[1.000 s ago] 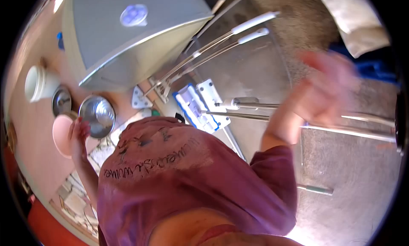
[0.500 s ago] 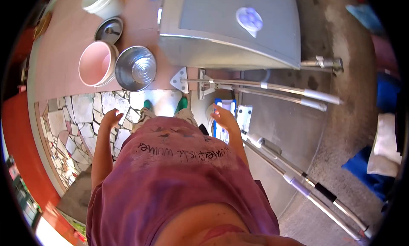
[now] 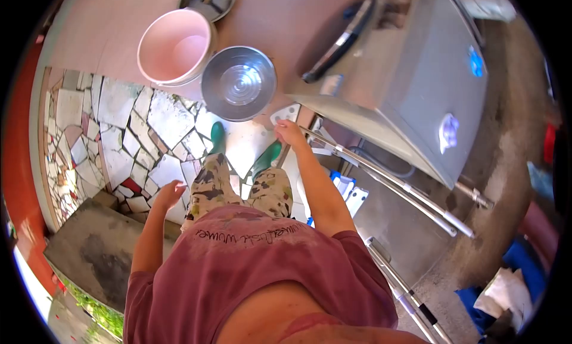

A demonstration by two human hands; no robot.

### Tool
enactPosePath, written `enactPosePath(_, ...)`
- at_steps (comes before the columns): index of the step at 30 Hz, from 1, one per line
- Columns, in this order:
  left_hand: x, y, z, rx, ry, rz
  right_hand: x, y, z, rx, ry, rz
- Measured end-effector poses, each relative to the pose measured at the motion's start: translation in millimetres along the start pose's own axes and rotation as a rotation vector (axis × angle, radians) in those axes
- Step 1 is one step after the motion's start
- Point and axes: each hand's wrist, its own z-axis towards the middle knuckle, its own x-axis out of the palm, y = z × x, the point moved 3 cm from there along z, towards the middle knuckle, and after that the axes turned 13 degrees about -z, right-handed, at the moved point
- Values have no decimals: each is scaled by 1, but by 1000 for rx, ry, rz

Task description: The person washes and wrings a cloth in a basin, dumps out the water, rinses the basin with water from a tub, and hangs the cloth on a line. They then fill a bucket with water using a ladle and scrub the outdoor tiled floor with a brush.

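My left hand [image 3: 171, 194] hangs beside my thigh, fingers loosely bent and holding nothing. Ahead of my body reaches my right hand [image 3: 289, 133], its fingers partly extended, over the lower end of a mop pole. Close to its fingertips is a white triangular mop head [image 3: 286, 113] with holes; whether they touch I cannot tell. In front of my green shoes stands a shiny metal pot [image 3: 239, 85]. A pink-lined bucket [image 3: 177, 47] stands left of it, and a round metal lid [image 3: 208, 1] lies behind.
A big grey metal cabinet [image 3: 426, 123] stands at the right, with mop poles [image 3: 411, 192] leaning below it. Near my right leg is a blue and white object [image 3: 342, 186]. Irregular stone paving [image 3: 122, 132] and a low concrete block [image 3: 98, 254] lie left.
My right hand has moved forward and left, towards the mop head. My left hand stays low by my side. The view has shifted, and the pot and bucket appear nearer.
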Motion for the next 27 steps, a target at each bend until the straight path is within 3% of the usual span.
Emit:
enactPosePath(1, -7, 32, -6, -42, -18, -59, 22, 1, 13, 237, 91, 133)
enactPosePath(3, -14, 123, -21, -99, -54, -133, 56, 42, 26, 265, 100, 115)
enactPosePath(5, -11, 222, -32, -154, -193, -447, 85, 92, 44, 225, 112, 291)
enactPosePath(6, -20, 225, -43, -163, -206, -466, 99, 109, 58, 178, 161, 318)
enactPosePath(8, -44, 232, -76, -532, -263, -880, 127, 138, 94, 160, 202, 341)
enactPosePath(11, -48, 254, -112, -665, -470, -1106, 164, 181, 143, 170, 254, 375)
enactPosePath(13, -41, 267, -140, -600, -416, -1058, 188, 201, 175, 215, 211, 610)
enactPosePath(17, 2, 270, -189, -702, -411, -800, 224, 217, 223, 353, 158, 679)
enactPosePath(21, 41, 250, -211, -751, -366, -927, 247, 216, 232, 544, 85, 801)
enactPosePath(25, 24, 230, -202, -791, -398, -1113, 292, 197, 243, 723, 69, 1088)
enactPosePath(27, 8, 226, -192, -815, -422, -1194, 311, 223, 249, 712, 94, 1107)
